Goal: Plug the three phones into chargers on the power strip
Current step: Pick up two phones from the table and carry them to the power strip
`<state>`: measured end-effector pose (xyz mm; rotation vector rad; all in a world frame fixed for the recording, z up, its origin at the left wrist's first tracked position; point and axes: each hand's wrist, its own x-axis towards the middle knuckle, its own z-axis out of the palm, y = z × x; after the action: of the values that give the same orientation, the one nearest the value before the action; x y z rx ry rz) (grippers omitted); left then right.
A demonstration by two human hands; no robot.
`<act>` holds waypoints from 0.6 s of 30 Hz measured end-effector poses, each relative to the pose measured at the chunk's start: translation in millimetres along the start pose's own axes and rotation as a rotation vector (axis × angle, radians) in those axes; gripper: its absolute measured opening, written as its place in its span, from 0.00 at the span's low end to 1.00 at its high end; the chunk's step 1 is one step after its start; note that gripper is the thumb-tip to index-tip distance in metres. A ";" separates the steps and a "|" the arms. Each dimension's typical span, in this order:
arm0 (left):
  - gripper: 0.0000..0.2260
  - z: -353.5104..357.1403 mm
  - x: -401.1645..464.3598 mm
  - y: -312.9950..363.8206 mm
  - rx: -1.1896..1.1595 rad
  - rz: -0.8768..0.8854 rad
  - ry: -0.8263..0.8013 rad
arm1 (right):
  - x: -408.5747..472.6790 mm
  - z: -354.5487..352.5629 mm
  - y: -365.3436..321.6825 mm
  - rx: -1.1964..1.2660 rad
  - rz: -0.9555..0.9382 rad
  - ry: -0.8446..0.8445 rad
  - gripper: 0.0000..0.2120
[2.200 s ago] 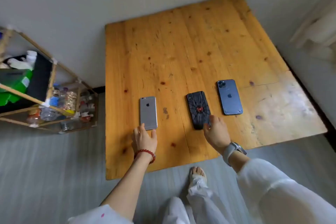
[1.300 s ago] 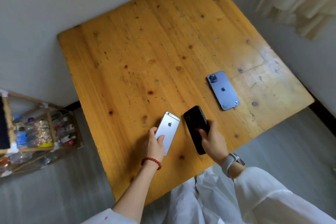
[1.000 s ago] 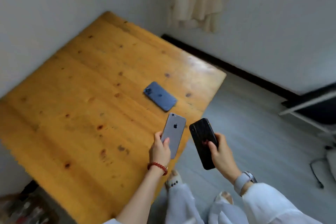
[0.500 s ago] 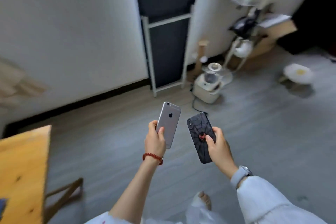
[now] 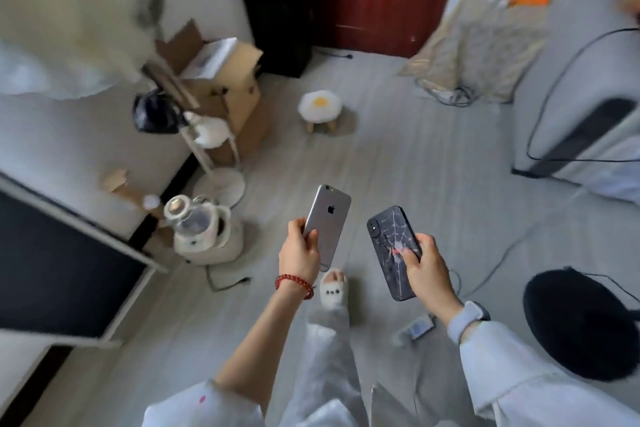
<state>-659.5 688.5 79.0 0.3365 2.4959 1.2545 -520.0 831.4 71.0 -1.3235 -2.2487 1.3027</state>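
My left hand [image 5: 300,255] grips a silver phone [image 5: 329,222] by its lower end, back side up, held over the floor. My right hand [image 5: 427,267] grips a black phone in a spider-web case [image 5: 393,246], also back side up, a little to the right of the silver one. A pale power strip [image 5: 414,326] lies blurred on the floor below my right wrist, with a thin cable [image 5: 498,263] running off to the right. The blue phone and the wooden table are out of view.
A white kettle-like appliance [image 5: 204,232] stands on the floor at left, beside a lamp base [image 5: 220,184]. Cardboard boxes [image 5: 225,87] and a small egg-shaped stool [image 5: 320,109] sit further off. A black round seat [image 5: 581,322] is at right.
I lifted the silver and black phones off the table and turned away from it. The view swung round to the room's floor, and both phones stay in my hands.
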 end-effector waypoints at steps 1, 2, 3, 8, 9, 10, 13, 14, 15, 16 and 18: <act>0.07 15.8 25.4 13.9 0.005 0.021 -0.031 | 26.7 -5.8 -0.7 0.015 0.016 0.026 0.12; 0.06 31.2 52.0 28.1 0.011 0.042 -0.061 | 55.0 -11.5 -2.7 0.033 0.031 0.048 0.12; 0.06 43.2 75.1 41.0 0.017 0.066 -0.084 | 79.9 -16.2 -6.1 0.047 0.041 0.064 0.12; 0.07 112.4 216.5 118.4 0.050 0.136 -0.176 | 226.7 -45.7 -38.9 0.107 0.122 0.162 0.13; 0.07 125.8 243.2 136.9 0.052 0.141 -0.183 | 253.9 -54.1 -46.7 0.111 0.137 0.171 0.13; 0.08 139.0 267.1 154.3 0.043 0.143 -0.194 | 278.5 -62.7 -52.7 0.114 0.148 0.181 0.13; 0.09 179.4 326.3 206.2 0.035 0.142 -0.255 | 340.2 -90.9 -63.7 0.128 0.194 0.245 0.13; 0.09 191.8 340.9 220.9 0.034 0.143 -0.280 | 355.7 -99.5 -64.1 0.125 0.209 0.263 0.12; 0.08 210.6 358.8 238.4 0.032 0.158 -0.314 | 377.0 -111.7 -61.8 0.123 0.225 0.289 0.12; 0.08 228.3 374.3 254.6 0.036 0.175 -0.348 | 396.5 -123.0 -59.3 0.123 0.238 0.309 0.12; 0.08 259.3 400.4 284.2 0.049 0.203 -0.389 | 431.9 -143.5 -54.7 0.118 0.258 0.335 0.11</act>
<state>-908.5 1184.7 90.8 0.7823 2.2016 1.0760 -715.6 1245.1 98.6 -1.6863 -1.7983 1.1628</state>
